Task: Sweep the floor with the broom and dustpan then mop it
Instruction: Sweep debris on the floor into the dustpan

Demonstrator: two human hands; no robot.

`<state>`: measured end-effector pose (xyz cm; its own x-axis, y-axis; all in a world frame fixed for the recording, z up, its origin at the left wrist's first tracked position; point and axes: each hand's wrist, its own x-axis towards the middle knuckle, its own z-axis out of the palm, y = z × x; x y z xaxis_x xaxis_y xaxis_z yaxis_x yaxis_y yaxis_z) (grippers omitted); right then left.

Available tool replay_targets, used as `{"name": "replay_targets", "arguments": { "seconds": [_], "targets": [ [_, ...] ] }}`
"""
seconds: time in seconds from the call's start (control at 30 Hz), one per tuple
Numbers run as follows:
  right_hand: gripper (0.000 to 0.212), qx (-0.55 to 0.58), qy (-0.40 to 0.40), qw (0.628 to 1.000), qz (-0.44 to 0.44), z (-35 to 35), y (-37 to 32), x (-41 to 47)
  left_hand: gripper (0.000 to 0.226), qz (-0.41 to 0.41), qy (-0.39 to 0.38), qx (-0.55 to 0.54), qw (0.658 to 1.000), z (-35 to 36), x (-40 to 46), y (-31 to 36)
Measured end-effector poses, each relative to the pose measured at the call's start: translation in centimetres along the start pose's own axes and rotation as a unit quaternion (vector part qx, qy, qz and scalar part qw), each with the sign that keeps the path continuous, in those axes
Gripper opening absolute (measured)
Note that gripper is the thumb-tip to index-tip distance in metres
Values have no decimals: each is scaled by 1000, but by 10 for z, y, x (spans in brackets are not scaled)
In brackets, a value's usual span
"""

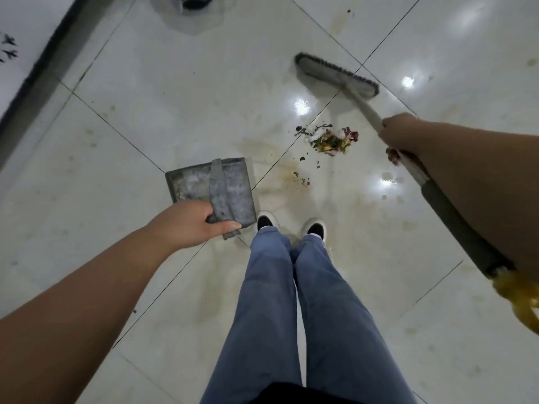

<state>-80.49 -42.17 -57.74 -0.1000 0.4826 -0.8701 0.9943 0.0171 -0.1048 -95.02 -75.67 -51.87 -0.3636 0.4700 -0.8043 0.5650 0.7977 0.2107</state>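
Observation:
My left hand [194,224] grips the handle of a grey dustpan [210,189], which hangs just above the white tiled floor in front of my left shoe. My right hand [401,135] is shut around the pale shaft of a broom. Its grey brush head [335,74] is at the upper right, beyond a small pile of debris [329,139] made of dried petals, leaves and white bits. A few loose crumbs [302,177] lie between the pile and the dustpan.
My two legs in blue trousers and white shoes [291,225] stand at the centre. Yellowish stains [262,150] mark the tiles. A dark skirting edge [43,68] runs along the upper left. A grey object with a wet patch [192,16] sits at the top.

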Motion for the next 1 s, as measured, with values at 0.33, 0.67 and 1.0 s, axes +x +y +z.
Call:
{"name": "replay_targets", "arguments": {
  "seconds": [0.33,0.67,1.0],
  "targets": [
    [46,-303,-55,950,-54,-6,81,-63,43,-2,16,-17,1000,-22,-13,5],
    [35,-157,-1,984,-78,-27,78,-88,49,-12,36,-27,999,-26,-16,2],
    [23,67,-30,996,55,-14,76,-65,37,-26,15,-17,999,-38,-18,11]
  ]
}}
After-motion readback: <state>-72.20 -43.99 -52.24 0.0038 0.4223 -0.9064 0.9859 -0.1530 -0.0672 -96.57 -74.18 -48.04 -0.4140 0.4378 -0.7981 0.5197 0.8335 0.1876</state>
